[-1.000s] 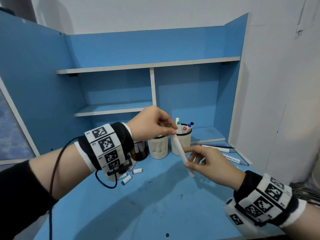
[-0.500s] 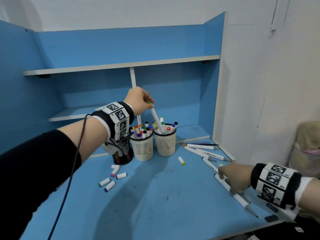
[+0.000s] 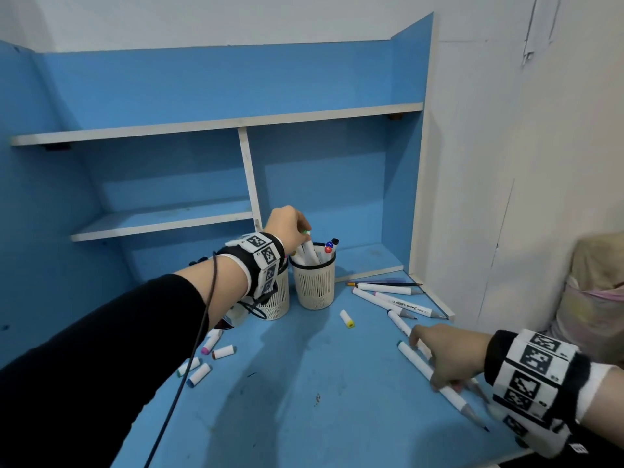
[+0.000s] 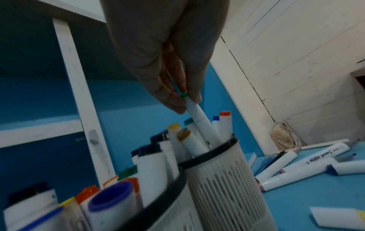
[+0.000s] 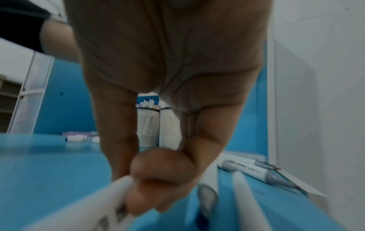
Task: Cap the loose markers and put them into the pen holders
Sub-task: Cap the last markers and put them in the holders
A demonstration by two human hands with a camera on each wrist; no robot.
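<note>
left hand point(image 3: 287, 224) pinches green-capped marker point(image 4: 199, 120) in right holder point(image 3: 314, 282) | right hand point(image 3: 445, 356) grips uncapped marker point(image 3: 442, 388) on worktop point(image 3: 304, 383)

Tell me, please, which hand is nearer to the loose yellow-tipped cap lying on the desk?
Right, narrowly. The right hand grips a marker on the desk just right of the yellow-tipped cap; the left hand is raised behind it over the pen holder.

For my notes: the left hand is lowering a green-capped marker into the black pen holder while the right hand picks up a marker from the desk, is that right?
Not quite: the left hand lowers the green-capped marker into a white pen holder, as the left wrist view shows. The right hand does pick up a marker.
</note>
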